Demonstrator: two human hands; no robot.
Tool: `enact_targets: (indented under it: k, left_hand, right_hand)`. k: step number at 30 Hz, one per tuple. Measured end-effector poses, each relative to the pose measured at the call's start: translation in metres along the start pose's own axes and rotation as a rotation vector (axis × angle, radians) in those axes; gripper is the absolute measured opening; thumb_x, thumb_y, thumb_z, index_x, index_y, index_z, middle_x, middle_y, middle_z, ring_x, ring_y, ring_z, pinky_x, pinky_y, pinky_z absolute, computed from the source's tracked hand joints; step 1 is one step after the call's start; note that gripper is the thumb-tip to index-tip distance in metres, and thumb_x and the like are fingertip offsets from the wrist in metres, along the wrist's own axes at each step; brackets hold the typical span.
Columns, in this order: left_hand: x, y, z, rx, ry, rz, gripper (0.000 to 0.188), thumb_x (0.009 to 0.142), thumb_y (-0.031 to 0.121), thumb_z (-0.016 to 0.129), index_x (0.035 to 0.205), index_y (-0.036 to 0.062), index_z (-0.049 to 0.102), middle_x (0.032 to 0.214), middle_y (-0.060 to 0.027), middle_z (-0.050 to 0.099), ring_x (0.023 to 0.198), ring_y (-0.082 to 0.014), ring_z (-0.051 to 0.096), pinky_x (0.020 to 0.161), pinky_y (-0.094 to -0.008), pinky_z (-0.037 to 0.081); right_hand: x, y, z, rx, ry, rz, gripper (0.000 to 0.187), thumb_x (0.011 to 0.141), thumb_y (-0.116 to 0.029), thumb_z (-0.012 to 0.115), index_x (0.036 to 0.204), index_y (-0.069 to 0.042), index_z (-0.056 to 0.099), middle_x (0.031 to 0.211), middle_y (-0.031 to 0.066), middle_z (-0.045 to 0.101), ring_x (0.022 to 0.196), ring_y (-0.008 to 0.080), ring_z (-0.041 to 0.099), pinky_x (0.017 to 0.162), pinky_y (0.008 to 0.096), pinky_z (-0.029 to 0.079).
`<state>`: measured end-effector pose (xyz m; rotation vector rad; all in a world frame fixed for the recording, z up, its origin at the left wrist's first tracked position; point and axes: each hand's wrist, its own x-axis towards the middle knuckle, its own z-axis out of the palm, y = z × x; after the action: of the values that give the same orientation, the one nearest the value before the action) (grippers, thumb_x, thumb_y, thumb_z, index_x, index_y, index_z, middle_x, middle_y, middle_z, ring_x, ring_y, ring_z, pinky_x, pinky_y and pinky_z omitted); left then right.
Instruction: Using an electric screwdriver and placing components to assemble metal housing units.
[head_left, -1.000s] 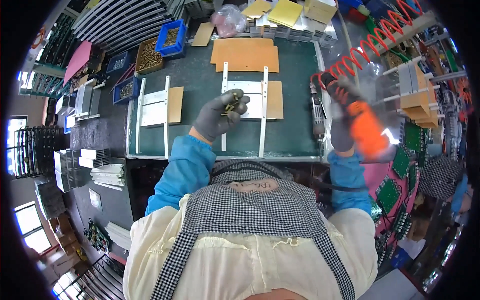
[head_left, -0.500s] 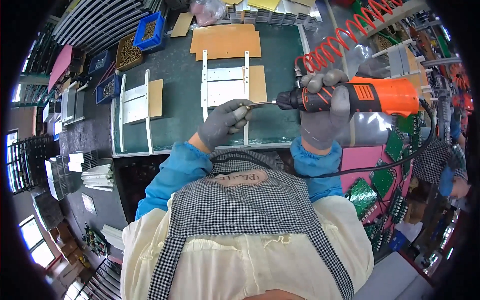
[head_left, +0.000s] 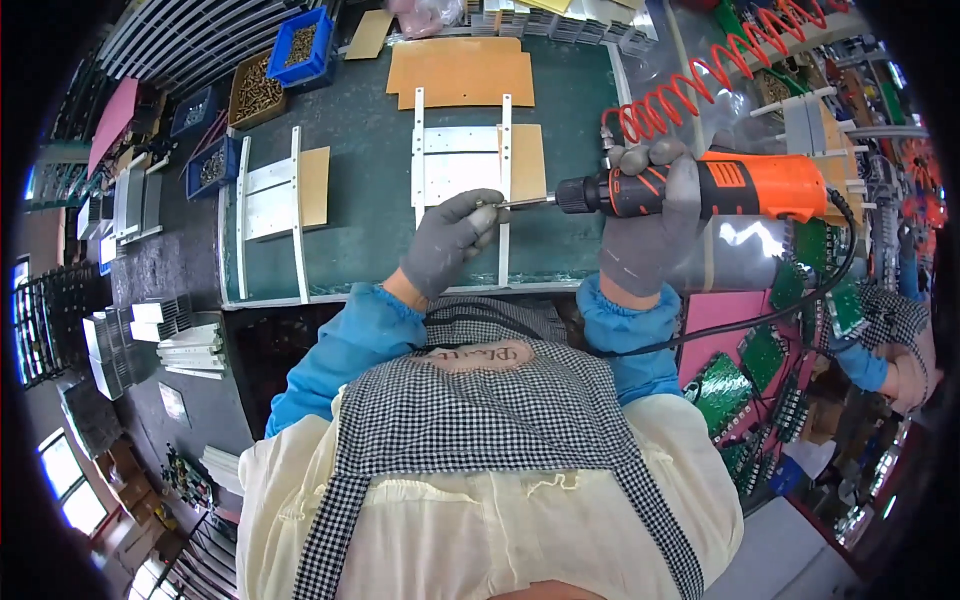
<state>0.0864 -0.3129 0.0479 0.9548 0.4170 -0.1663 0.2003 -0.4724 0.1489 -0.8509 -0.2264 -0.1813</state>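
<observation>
Grey-gloved, the right hand (head_left: 648, 235) wraps around an orange-and-black power screwdriver (head_left: 735, 186), level across the right edge of the green desk (head_left: 370, 265). Its slim metal bit (head_left: 530, 202) points toward the grey-gloved left hand (head_left: 448, 243), pinching the tip near a silver metal plate (head_left: 458, 182) with pale perforated rails (head_left: 418, 170).

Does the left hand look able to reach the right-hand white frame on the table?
Probably yes: the left hand is close to the frame, with nothing evident between, though its fingers are at the bit of the driver.
</observation>
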Motion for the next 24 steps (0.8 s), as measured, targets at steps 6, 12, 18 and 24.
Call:
enact_targets:
  k: [6,12,18,24]
  left_hand:
    - [-0.005,0.010,-0.014,-0.037,0.189,0.089,0.037,0.100,0.015,0.055,0.133,-0.0025,0.053,0.110,-0.0108,0.068,0.069,-0.0048,0.046,0.057,-0.0171,0.039]
    - [-0.008,0.002,-0.068,-0.239,0.264,-0.011,0.023,0.100,0.017,0.055,0.117,0.0022,0.059,0.100,-0.0032,0.060,0.078,-0.0078,0.050,0.060,-0.0196,0.042]
    - [0.015,-0.014,-0.017,-0.117,0.258,-0.347,0.026,0.102,0.025,0.049,0.112,0.0050,0.062,0.090,-0.0016,0.056,0.077,-0.0091,0.049,0.063,-0.0213,0.041]
    - [0.031,-0.038,-0.006,0.315,0.292,-0.305,0.050,0.098,0.040,0.058,0.123,-0.0034,0.060,0.105,-0.0106,0.065,0.092,-0.0215,0.060,0.085,-0.0359,0.047]
  right_hand:
    - [0.009,0.029,0.006,-0.015,0.015,0.030,0.022,0.086,-0.014,0.064,0.101,0.000,0.057,0.083,0.0098,0.060,0.071,0.0233,0.062,0.077,0.0438,0.055]
    - [0.042,0.054,0.028,-0.182,-0.111,-0.166,0.018,0.084,-0.010,0.064,0.096,0.001,0.057,0.081,0.0120,0.062,0.073,0.0242,0.064,0.074,0.0412,0.057]
    - [0.063,0.084,0.015,-0.328,-0.176,-0.159,0.017,0.082,-0.002,0.065,0.095,0.001,0.055,0.081,0.0095,0.063,0.072,0.0231,0.066,0.073,0.0389,0.057]
    - [0.064,0.099,0.013,-0.339,-0.140,-0.159,0.029,0.080,0.000,0.062,0.107,0.000,0.051,0.078,0.0098,0.061,0.070,0.0242,0.064,0.070,0.0417,0.057]
